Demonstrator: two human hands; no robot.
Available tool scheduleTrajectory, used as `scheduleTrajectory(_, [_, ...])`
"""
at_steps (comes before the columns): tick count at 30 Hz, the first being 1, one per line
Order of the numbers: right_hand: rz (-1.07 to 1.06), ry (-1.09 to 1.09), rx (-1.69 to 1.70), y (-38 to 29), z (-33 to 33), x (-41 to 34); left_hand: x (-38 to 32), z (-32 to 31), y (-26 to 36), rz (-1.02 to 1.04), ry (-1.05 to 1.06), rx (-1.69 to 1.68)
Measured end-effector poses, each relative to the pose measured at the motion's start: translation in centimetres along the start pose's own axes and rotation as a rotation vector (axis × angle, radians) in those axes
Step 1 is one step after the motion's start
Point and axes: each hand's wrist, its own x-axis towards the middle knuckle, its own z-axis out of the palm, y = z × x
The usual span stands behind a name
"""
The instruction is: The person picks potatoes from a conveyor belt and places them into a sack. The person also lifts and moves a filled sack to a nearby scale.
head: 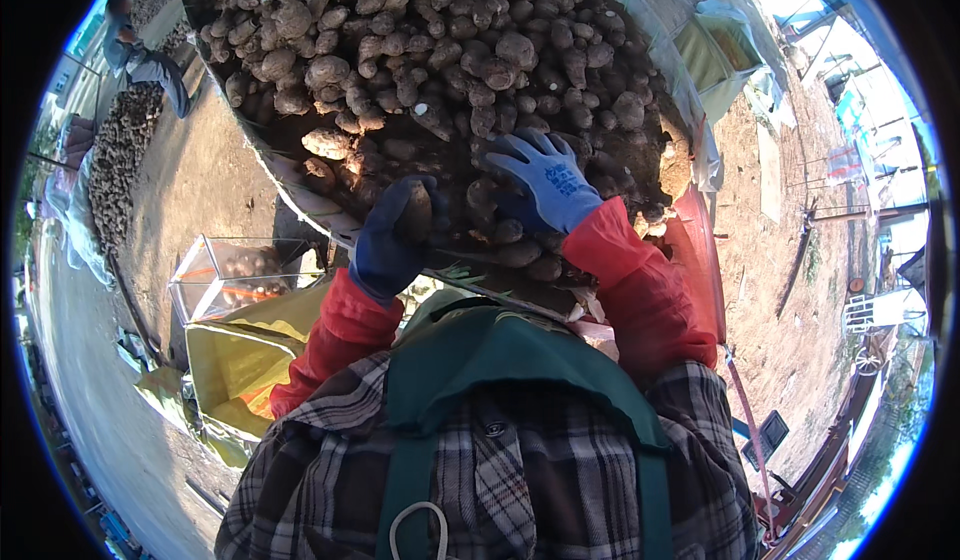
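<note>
A large heap of brown taro corms (pixel 450 27) lies on a broad surface before me. My left hand (pixel 394 237), in a dark blue glove, is closed around one brown corm (pixel 416 213) at the near edge of the heap. To its right, my right hand (pixel 551 177), in a glove with a light blue back, rests palm down over the corms with its fingers spread. Its palm and whatever lies beneath it are hidden. Several loose corms (pixel 517 252) lie between and below the hands. A paler corm (pixel 328 143) catches sunlight left of centre.
At the lower left stand a clear plastic-sided container (pixel 247 271) of corms and a yellow open bag (pixel 240 365). Another person (pixel 142 57) sits at the upper left by a second heap of corms (pixel 124 162). A yellowish bag (pixel 716 57) stands at the upper right.
</note>
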Motion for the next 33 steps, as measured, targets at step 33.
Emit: scheduleTrajectory(33, [0.11, -0.356, 0.431, -2.4, 2.7, 3.2, -14.5, -5.6, 2.9, 0.289, 0.307, 0.109])
